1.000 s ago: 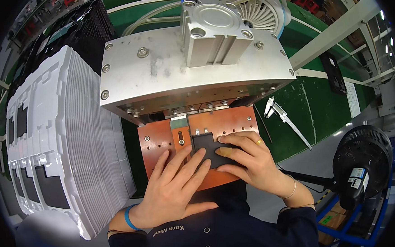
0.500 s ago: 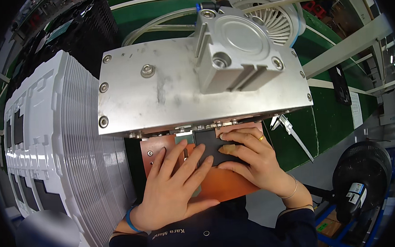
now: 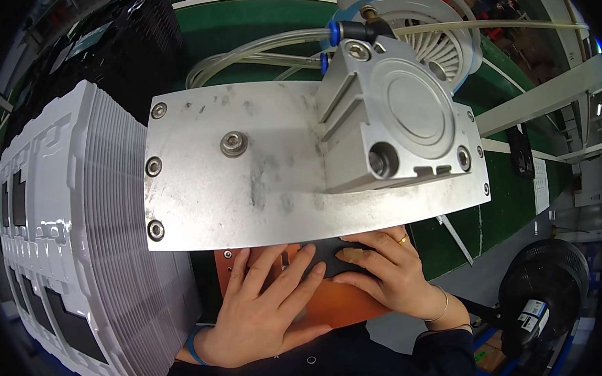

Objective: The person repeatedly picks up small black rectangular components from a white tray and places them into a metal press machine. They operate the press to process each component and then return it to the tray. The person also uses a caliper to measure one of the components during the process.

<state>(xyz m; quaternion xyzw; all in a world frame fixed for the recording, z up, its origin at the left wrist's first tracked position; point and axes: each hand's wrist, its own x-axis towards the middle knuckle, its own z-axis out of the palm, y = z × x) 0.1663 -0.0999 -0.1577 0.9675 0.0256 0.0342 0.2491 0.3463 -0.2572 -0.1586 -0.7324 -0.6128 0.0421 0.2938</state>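
My left hand [image 3: 257, 318] lies palm down with its fingers spread. Its fingertips rest by the left edge of a flat dark grey piece [image 3: 332, 263] and over a copper-coloured plate [image 3: 224, 268] with screws. From the other side, my right hand [image 3: 396, 275] rests with bent, parted fingers on the right part of the grey piece; one finger has a tan wrap. Beneath both hands is an orange base surface [image 3: 349, 305]. The silver metal housing [image 3: 247, 205] of a press hides the far ends of the grey piece and of my right fingertips.
A silver pneumatic cylinder [image 3: 407, 112] with clear hoses [image 3: 265, 45] tops the housing. White plastic trays [image 3: 117, 220] stand stacked at left, holding dark pieces. A caliper [image 3: 456, 240] lies on the green table [image 3: 443, 265]. A white fan is behind, a black fan [image 3: 544, 276] at right.
The view has shifted, so the press housing appears lower and covers more of the grey piece and my fingertips. Both hands keep nearly the same pose on the fixture.
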